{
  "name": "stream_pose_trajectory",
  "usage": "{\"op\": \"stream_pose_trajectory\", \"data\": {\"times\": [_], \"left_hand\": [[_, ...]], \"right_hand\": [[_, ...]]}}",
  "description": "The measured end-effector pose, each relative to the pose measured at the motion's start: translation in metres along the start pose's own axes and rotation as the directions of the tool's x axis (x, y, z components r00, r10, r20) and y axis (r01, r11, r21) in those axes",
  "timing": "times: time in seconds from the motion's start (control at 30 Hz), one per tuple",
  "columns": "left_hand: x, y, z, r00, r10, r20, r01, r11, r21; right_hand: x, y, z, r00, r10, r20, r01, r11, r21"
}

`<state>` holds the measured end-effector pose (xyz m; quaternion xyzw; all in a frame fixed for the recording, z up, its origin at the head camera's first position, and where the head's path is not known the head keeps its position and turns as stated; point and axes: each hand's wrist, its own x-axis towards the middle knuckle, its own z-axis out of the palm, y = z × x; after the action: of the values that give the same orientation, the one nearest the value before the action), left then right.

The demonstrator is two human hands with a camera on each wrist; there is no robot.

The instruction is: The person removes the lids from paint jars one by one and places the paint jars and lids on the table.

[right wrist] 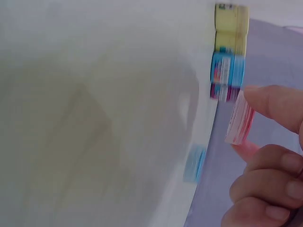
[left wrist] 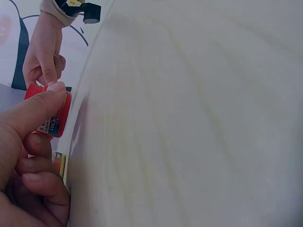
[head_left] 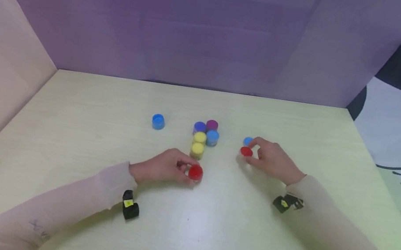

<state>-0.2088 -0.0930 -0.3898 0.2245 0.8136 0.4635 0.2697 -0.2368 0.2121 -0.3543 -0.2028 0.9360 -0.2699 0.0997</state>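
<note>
My left hand [head_left: 169, 167] pinches a small red tub [head_left: 195, 173] between thumb and fingers, near the middle of the table. In the left wrist view, a printed label shows on the side of that red tub [left wrist: 52, 120]. To the right, my right hand [head_left: 275, 159] pinches a red lid [head_left: 246, 151] by its edge; the right wrist view shows this lid [right wrist: 240, 118] tilted and edge-on. A blue lid [head_left: 248, 141] lies on the table just behind the red one. Apart from both hands, at the left, stands a blue tub [head_left: 158, 122].
Behind the left hand stand closely grouped tubs: two yellow tubs [head_left: 197, 150] one behind the other, a light blue tub [head_left: 212, 138], a dark blue tub [head_left: 199, 127] and a purple tub [head_left: 212, 125]. The pale wooden table [head_left: 108, 100] meets a purple wall [head_left: 216, 34] at the back.
</note>
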Motion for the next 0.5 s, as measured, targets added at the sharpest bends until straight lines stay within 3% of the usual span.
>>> {"op": "stream_pose_trajectory", "data": {"times": [0.27,0.5], "left_hand": [[-0.01,-0.004,-0.01,0.997,-0.069,-0.043,0.066,0.996,-0.06],[-0.016,-0.01,-0.023,0.99,-0.106,-0.098,0.101,0.993,-0.056]], "right_hand": [[0.005,0.019,-0.008,0.997,0.075,-0.018,-0.075,0.997,0.004],[0.006,0.028,-0.015,0.99,0.137,-0.015,-0.137,0.99,-0.021]]}}
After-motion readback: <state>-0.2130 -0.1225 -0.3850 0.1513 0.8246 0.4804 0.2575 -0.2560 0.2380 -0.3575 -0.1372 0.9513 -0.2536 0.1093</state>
